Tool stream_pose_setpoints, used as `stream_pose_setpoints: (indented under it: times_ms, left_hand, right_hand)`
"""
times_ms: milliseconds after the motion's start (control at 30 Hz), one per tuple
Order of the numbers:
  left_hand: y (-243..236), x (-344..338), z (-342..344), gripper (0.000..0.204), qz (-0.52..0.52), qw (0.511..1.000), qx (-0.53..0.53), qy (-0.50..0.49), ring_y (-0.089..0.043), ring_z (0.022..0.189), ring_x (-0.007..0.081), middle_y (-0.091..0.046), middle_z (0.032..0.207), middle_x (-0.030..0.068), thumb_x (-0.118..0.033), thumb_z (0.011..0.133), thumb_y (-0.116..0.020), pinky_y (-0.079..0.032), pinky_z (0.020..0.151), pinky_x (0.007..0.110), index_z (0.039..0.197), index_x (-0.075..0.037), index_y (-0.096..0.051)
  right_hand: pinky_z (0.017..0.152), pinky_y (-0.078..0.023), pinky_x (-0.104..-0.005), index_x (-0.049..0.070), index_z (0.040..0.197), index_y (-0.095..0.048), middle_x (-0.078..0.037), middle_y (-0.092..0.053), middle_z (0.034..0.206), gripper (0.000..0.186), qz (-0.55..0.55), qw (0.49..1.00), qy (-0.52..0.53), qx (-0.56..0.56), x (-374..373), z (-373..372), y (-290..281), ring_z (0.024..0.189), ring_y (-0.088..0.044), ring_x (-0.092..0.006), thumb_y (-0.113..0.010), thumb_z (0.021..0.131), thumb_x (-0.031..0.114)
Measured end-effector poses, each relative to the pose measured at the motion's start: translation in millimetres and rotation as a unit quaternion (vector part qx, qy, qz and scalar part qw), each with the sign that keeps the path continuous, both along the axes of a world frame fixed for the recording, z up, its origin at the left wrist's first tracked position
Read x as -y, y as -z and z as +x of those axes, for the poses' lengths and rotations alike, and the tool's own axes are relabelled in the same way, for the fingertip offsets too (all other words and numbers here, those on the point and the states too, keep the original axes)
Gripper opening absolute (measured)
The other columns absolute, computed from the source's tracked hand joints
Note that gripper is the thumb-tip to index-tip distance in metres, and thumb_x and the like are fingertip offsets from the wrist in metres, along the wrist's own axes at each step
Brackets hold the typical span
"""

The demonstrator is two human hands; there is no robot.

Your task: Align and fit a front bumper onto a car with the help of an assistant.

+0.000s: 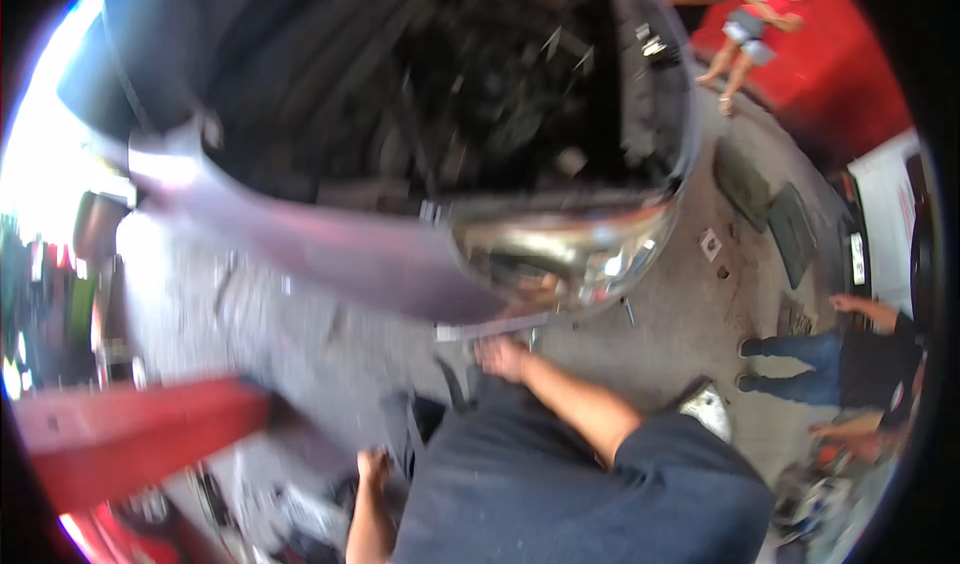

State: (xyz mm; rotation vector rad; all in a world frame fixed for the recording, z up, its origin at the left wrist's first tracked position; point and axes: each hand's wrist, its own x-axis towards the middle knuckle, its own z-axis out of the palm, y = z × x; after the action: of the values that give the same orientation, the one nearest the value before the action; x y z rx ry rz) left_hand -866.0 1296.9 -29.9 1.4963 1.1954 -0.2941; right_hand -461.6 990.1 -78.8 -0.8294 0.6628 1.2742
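Observation:
A car with a raised dark hood shows its engine bay [480, 94], a pale silver-mauve body panel [320, 254] and a glossy headlight [555, 254]. My right hand [503, 357] reaches just under a pale strip [465, 332] along the lower edge below the headlight; motion blur hides what its fingers do and whether they touch it. Low at the left of my dark shirt, my left hand [373, 464] hangs with curled fingers; what it holds, if anything, is too small to make out.
A red beam [140, 429] crosses the lower left. A person in jeans [840, 369] stands at right beside another vehicle [880, 214]; another in red [770, 4] is at upper right. Dark panels [790, 234] and a shiny object [705, 409] lie on the concrete floor [620, 349].

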Motion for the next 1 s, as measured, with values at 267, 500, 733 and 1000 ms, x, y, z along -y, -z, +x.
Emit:
stream_pose_setpoints:
  times_ms: [267, 500, 733, 1000]
  left_hand:
    - [-52, -185, 131, 0.028, 0.002, 0.984, -0.038, 0.174, -0.073, 0.069, 0.0211, -0.078, 0.085, 0.013, -0.021, 0.097, -0.071, -0.058, 0.061, 0.035, 0.11, 0.003, -0.076]
    - [-186, -252, 237, 0.028, 0.368, 0.781, 0.104, 0.494, -0.074, 0.095, 0.0413, -0.077, 0.1, 0.0216, -0.027, 0.096, -0.069, -0.059, 0.086, 0.05, 0.112, -0.005, -0.077]
    - [-388, -115, 412, 0.037, 0.526, 0.495, 0.522, 0.453, -0.065, 0.11, 0.0399, -0.069, 0.118, 0.0188, -0.001, 0.088, -0.07, -0.051, 0.097, 0.051, 0.125, -0.003, -0.068]
    - [-404, -93, 523, 0.029, 0.459, 0.655, 0.281, 0.53, -0.071, 0.099, 0.0429, -0.074, 0.104, 0.0223, -0.026, 0.103, -0.067, -0.056, 0.09, 0.05, 0.121, -0.004, -0.072]
  right_hand:
    - [0.116, -0.041, -0.0643, -0.007, 0.143, -0.048, -0.027, -0.053, 0.153, 0.083, -0.051, 0.87, 0.488, -0.056, -107, -49, -69, 0.136, -0.058, -0.0435, -0.03, 0.108, 0.066]
    - [0.108, -0.051, -0.0611, 0.014, 0.155, -0.046, -0.011, -0.056, 0.151, 0.078, 0.086, 0.69, 0.718, 0.0, -171, -32, -52, 0.135, -0.058, -0.0386, -0.025, 0.107, 0.073]
    - [0.105, -0.051, -0.0573, 0.02, 0.157, -0.05, -0.005, -0.052, 0.158, 0.072, -0.049, 0.662, 0.742, -0.089, -202, -11, -64, 0.135, -0.059, -0.0332, -0.027, 0.109, 0.069]
    - [0.116, -0.043, -0.0462, 0.008, 0.156, -0.049, -0.009, -0.053, 0.157, 0.074, -0.041, 0.597, 0.799, -0.062, -237, -14, -57, 0.142, -0.053, -0.0303, -0.031, 0.111, 0.064]
